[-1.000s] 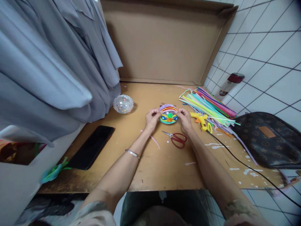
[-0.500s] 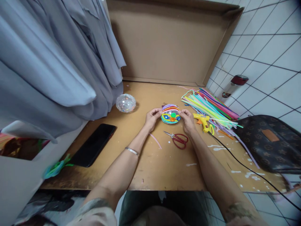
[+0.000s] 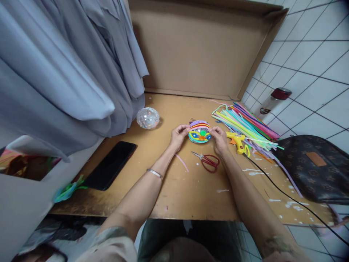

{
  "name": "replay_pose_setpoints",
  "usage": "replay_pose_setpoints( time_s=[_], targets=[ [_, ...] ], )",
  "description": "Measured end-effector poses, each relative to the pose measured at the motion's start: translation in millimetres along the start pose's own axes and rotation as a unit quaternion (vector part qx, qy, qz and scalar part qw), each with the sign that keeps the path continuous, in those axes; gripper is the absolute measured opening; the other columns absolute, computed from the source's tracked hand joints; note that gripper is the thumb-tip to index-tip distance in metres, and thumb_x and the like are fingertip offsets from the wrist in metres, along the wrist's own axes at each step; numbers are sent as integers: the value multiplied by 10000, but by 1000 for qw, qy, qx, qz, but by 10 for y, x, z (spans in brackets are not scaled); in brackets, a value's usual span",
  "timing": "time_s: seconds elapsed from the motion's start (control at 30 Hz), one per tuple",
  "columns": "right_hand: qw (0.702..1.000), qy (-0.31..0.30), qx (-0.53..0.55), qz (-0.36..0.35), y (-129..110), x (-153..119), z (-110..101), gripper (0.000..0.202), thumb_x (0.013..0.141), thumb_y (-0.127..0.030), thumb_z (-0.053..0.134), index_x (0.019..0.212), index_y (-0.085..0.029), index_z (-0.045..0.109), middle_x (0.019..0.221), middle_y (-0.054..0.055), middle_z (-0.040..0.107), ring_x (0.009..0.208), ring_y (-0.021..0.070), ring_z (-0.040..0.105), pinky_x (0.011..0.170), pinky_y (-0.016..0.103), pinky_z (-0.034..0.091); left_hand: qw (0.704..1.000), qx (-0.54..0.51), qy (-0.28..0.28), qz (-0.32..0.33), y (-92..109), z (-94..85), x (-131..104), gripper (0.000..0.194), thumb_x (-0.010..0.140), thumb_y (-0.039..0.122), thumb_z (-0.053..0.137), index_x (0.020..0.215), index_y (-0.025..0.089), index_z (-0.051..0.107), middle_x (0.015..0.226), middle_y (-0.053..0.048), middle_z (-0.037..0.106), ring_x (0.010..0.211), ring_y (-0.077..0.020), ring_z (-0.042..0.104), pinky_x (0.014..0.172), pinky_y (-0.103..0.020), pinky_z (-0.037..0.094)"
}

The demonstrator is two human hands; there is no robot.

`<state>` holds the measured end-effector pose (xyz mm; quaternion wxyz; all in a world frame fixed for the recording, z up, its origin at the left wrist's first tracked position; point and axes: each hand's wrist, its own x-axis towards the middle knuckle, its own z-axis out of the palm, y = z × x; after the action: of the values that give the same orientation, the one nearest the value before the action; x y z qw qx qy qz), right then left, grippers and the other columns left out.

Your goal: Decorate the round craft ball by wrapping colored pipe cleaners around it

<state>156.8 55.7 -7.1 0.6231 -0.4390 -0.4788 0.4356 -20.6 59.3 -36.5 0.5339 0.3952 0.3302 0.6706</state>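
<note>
A round ball decorated with coloured pipe cleaners is held between my two hands over the table. Purple, red and yellow bands cross its top, and blue, green and orange shapes sit on its front. My left hand pinches its left side with closed fingers. On the opposite side, my right hand grips it between thumb and fingers. Just below lie red-handled scissors and a short pink strip. A yellow glue gun rests right of my right hand.
A clear ball stands at the left, near a grey curtain. A black phone lies front left. Coloured pipe cleaners, a bottle and a dark bag occupy the right. The glue gun's cord trails over the edge.
The whole view has shifted slightly, so things appear a little further right. My hands keep the same hold on the decorated ball.
</note>
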Motion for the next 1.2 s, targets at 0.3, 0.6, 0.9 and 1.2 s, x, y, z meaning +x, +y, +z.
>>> replay_pose_setpoints(
  time_s=[0.3, 0.6, 0.9, 1.2],
  targets=[
    [1000, 1, -10, -10, 22, 0, -1, 357, 579, -439, 759, 596, -229, 470, 599, -64, 416, 593, 108, 362, 607, 271, 320, 998, 18, 34, 47, 1, 80, -40, 430, 568, 481, 887, 772, 177, 660, 787, -14, 679, 731, -125, 592, 736, -252, 486],
    [1000, 2, -20, -14, 24, 1, 1, 362, 591, -449, 749, 588, -229, 462, 597, -63, 418, 585, 105, 370, 600, 272, 325, 998, 20, 26, 45, 1, 68, -46, 371, 621, 436, 867, 796, 178, 665, 825, -26, 686, 772, -140, 608, 746, -260, 486],
    [1000, 12, -18, -14, 10, -5, 3, 366, 584, -454, 762, 588, -228, 475, 592, -61, 427, 582, 107, 363, 583, 268, 310, 1000, 2, 12, 18, 17, 47, -36, 393, 656, 512, 823, 823, 192, 668, 838, -20, 682, 732, -131, 596, 683, -245, 469],
    [999, 2, -32, -18, 7, 4, -11, 353, 590, -464, 752, 631, -235, 487, 618, -57, 440, 586, 110, 381, 588, 277, 342, 1000, -4, 17, -10, 66, 68, -36, 418, 767, 605, 685, 796, 190, 640, 834, -41, 702, 829, -173, 667, 753, -283, 494]
  ],
)
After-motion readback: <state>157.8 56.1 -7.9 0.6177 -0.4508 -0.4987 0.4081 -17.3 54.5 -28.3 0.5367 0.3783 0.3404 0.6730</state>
